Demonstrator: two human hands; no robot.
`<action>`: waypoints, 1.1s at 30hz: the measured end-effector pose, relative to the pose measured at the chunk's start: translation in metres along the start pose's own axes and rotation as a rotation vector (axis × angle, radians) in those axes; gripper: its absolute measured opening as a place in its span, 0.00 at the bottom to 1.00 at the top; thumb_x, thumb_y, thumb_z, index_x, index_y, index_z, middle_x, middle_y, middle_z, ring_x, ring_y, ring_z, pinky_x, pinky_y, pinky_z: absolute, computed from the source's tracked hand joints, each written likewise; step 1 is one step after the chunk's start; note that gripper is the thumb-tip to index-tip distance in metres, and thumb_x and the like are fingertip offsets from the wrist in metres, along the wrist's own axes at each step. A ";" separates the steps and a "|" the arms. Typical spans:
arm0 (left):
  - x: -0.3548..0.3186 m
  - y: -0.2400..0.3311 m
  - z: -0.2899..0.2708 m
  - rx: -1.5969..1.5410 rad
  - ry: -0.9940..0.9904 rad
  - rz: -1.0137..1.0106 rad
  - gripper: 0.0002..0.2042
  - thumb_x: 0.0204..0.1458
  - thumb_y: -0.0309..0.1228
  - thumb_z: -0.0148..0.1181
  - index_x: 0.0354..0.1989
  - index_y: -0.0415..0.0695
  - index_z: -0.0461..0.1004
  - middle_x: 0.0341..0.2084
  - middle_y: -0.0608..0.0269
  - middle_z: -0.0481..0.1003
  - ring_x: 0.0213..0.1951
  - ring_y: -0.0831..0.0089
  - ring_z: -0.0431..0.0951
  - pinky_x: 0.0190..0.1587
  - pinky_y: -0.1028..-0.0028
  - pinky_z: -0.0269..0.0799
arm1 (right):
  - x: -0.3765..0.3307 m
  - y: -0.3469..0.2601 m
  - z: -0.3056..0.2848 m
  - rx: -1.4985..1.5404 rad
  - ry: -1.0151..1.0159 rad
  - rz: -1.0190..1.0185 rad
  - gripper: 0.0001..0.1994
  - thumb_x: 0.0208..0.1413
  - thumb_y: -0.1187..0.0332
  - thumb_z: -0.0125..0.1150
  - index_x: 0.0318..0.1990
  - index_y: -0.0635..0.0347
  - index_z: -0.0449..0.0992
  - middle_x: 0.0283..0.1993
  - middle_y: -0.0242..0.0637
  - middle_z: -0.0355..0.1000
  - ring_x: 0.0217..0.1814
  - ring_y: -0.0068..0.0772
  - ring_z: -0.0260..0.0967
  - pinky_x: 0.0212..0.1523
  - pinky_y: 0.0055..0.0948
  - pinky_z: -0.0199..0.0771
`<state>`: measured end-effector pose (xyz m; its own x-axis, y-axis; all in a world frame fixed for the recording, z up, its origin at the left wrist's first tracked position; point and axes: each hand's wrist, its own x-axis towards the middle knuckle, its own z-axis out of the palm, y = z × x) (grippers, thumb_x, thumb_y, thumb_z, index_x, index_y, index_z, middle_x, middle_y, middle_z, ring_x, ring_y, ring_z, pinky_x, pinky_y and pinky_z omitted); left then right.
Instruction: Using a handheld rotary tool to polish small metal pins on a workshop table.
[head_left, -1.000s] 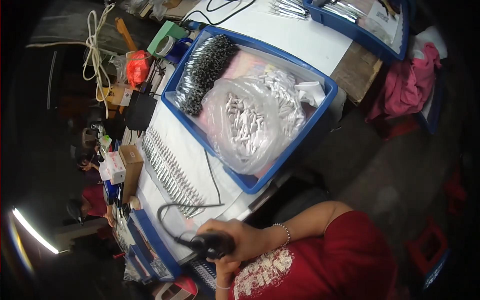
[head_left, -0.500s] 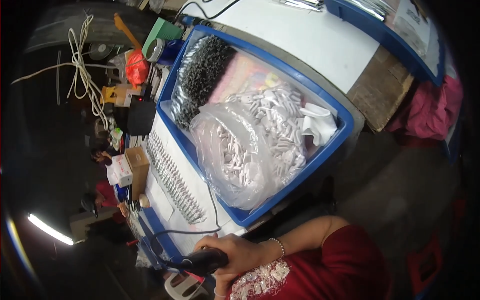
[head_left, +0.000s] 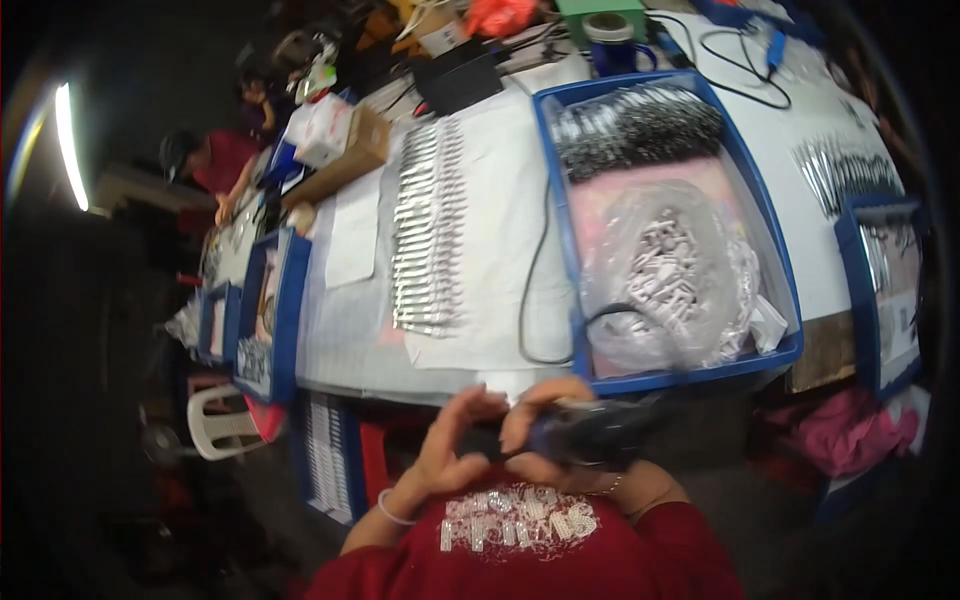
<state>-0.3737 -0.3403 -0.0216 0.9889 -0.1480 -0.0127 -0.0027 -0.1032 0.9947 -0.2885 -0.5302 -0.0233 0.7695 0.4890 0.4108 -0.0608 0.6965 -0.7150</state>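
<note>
My right hand (head_left: 552,425) is wrapped round a dark, corded handheld tool (head_left: 600,436), blurred by motion, in front of my chest. Close beside it, my left hand (head_left: 452,440) has its fingers and thumb apart, near a dark end of the tool; whether it touches this is unclear. Beyond my hands, slim silvery metal pieces (head_left: 428,230) lie in a long row on white sheeting. To the right stands a blue tray (head_left: 552,150) with a clear plastic bag (head_left: 610,260) of small pale pieces and a heap of dark metal parts (head_left: 640,130).
A black cable (head_left: 540,290) loops over the table beside the tray. Another blue tray (head_left: 855,260) stands at the right. Cardboard and white boxes (head_left: 335,140) sit at the far left, near another person (head_left: 215,165). A white plastic chair (head_left: 215,430) stands lower left.
My view has swung round, so the tray now appears farther right and the row of metal pieces more upright. My left hand has come up beside the tool, which stays in my right hand.
</note>
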 end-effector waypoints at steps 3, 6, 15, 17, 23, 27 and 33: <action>-0.001 -0.003 -0.027 -0.096 0.250 -0.029 0.25 0.54 0.17 0.48 0.61 0.36 0.56 0.49 0.53 0.70 0.49 0.67 0.72 0.54 0.69 0.67 | 0.002 -0.014 0.013 0.019 0.138 -0.002 0.28 0.46 0.71 0.68 0.50 0.52 0.56 0.31 0.36 0.68 0.31 0.34 0.68 0.39 0.38 0.72; 0.011 -0.002 -0.063 0.113 0.420 -0.135 0.13 0.54 0.22 0.57 0.48 0.36 0.71 0.37 0.60 0.77 0.39 0.77 0.76 0.44 0.78 0.71 | 0.002 -0.010 0.026 -0.031 0.227 -0.138 0.29 0.44 0.69 0.71 0.49 0.52 0.57 0.29 0.37 0.68 0.29 0.35 0.68 0.35 0.37 0.71; 0.067 -0.054 -0.161 0.680 0.167 0.259 0.10 0.44 0.21 0.61 0.36 0.41 0.74 0.32 0.56 0.72 0.38 0.58 0.73 0.41 0.66 0.69 | 0.022 0.014 0.060 -0.273 0.340 -0.024 0.27 0.45 0.65 0.72 0.47 0.53 0.59 0.28 0.35 0.68 0.30 0.34 0.67 0.37 0.36 0.68; 0.072 -0.063 -0.172 0.720 0.088 0.268 0.10 0.43 0.21 0.62 0.36 0.42 0.74 0.32 0.57 0.70 0.38 0.58 0.72 0.40 0.65 0.68 | 0.024 0.022 0.068 -0.308 0.349 0.004 0.27 0.44 0.63 0.72 0.46 0.53 0.59 0.28 0.34 0.68 0.29 0.33 0.67 0.36 0.35 0.69; 0.083 -0.066 -0.186 0.753 -0.005 0.321 0.13 0.42 0.21 0.61 0.39 0.43 0.73 0.33 0.57 0.70 0.38 0.57 0.71 0.40 0.64 0.67 | 0.031 0.039 0.086 -0.340 0.431 0.067 0.28 0.44 0.61 0.72 0.46 0.53 0.58 0.27 0.34 0.67 0.28 0.32 0.66 0.34 0.35 0.69; 0.096 -0.073 -0.185 0.756 -0.053 0.407 0.14 0.42 0.22 0.61 0.39 0.43 0.71 0.32 0.57 0.69 0.37 0.56 0.70 0.40 0.63 0.67 | 0.034 0.051 0.090 -0.327 0.426 0.069 0.27 0.44 0.63 0.72 0.46 0.53 0.58 0.27 0.35 0.67 0.28 0.33 0.66 0.34 0.35 0.68; 0.102 -0.076 -0.181 0.782 -0.114 0.415 0.11 0.43 0.25 0.62 0.34 0.44 0.67 0.30 0.58 0.67 0.35 0.57 0.68 0.38 0.63 0.64 | 0.035 0.045 0.087 -0.344 0.341 0.123 0.26 0.45 0.65 0.71 0.46 0.53 0.59 0.27 0.35 0.67 0.28 0.33 0.66 0.34 0.34 0.68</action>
<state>-0.2453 -0.1693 -0.0798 0.8651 -0.4150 0.2816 -0.4990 -0.6549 0.5676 -0.3200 -0.4362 0.0081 0.9373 0.3170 0.1450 0.0054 0.4028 -0.9153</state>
